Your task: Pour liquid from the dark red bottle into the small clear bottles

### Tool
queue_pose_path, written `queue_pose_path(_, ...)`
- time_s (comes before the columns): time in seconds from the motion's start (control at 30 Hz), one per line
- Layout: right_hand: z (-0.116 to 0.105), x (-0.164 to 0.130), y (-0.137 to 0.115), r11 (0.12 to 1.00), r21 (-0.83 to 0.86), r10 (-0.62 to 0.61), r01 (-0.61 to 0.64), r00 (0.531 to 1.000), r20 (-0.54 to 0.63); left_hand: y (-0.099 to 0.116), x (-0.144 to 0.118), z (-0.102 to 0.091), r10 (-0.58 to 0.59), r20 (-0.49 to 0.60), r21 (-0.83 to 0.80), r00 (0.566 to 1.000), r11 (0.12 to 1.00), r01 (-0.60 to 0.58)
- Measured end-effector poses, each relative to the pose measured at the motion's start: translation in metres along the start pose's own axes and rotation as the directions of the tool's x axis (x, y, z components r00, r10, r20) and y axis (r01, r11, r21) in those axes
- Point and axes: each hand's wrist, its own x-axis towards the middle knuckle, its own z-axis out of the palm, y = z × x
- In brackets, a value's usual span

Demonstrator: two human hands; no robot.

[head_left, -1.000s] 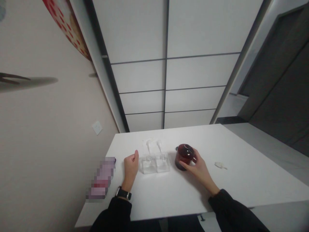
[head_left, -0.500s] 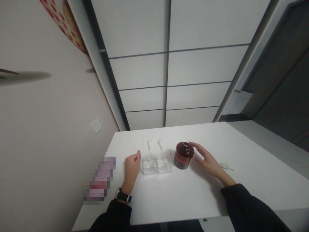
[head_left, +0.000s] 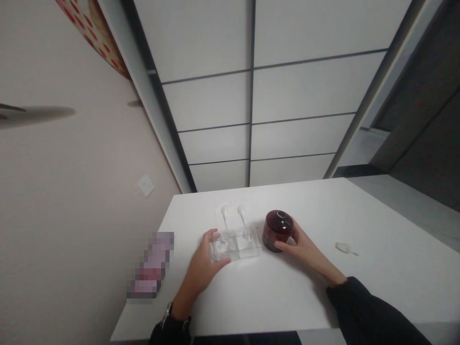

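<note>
Clear acrylic condiment box being gripped at its near corner by the left hand, right hand closing around the dark red lidded jar on the white bench.

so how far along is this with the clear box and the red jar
Early, by the look of it. Done: nothing visibly finished; the dark red jar stands lidded on the white table, and the clear box sits beside it. In hand: the left hand has its grip on the box's left end, while the right hand cups the jar's side. Left: a small white piece lies untouched to the right.
</note>
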Motion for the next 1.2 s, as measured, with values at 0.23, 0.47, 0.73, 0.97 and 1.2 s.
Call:
queue_pose_path(0.23,0.005,-0.008,-0.026,0.995,-0.095,0.001,-0.013,0.992,-0.123,-0.011,-0.065,0.002,-0.111,-0.079,0.099,0.991,0.988,0.119)
queue_pose_path(0.47,-0.005,-0.054,-0.043,0.884,-0.415,-0.299,0.216,0.943,-0.145,0.013,-0.086,0.047,0.04,0.061,0.153,0.997,0.987,-0.049)
queue_pose_path(0.73,-0.005,-0.078,-0.072,0.732,-0.58,-0.359,0.359,0.926,0.12,0.031,-0.078,0.053,0.129,0.156,0.264,0.979,0.95,-0.168)
queue_pose_path(0.97,-0.007,-0.077,-0.069,0.559,-0.724,-0.414,0.404,0.893,0.179,0.032,-0.079,0.056,0.141,0.15,0.277,0.978,0.944,-0.179)
queue_pose_path(1.2,-0.002,-0.074,-0.074,0.432,-0.77,-0.472,0.469,0.846,0.25,0.034,-0.079,0.054,0.166,0.168,0.278,0.972,0.938,-0.208)
